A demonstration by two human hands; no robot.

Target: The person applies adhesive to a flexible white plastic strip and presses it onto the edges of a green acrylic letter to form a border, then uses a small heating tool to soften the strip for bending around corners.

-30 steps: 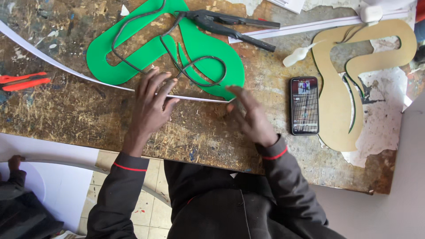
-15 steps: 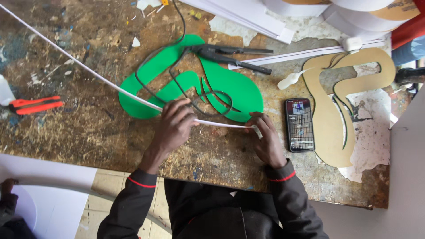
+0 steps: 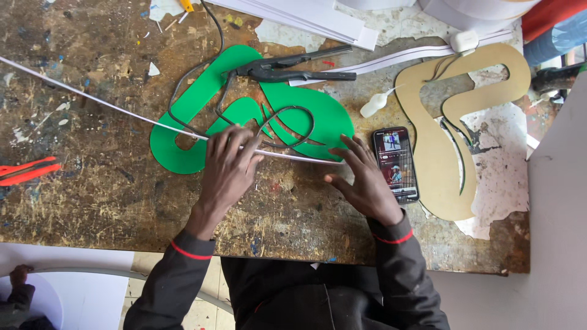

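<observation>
I see my left hand [image 3: 227, 166] spread flat, fingers pressing the thin white strip [image 3: 122, 111] onto the green cut-out shape [image 3: 306, 119]. My right hand [image 3: 365, 181] lies open too, fingertips on the strip's end at the shape's lower edge. The strip runs off toward ten o'clock across the scarred, paint-flecked wooden bench [image 3: 92, 189]. A black cable [image 3: 287, 131] loops over the smooth green sheet. At three o'clock of my right hand, just beside it, lies a phone [image 3: 395, 164], then a tan cut-out [image 3: 434, 177]. Bare bench opens toward eight o'clock.
</observation>
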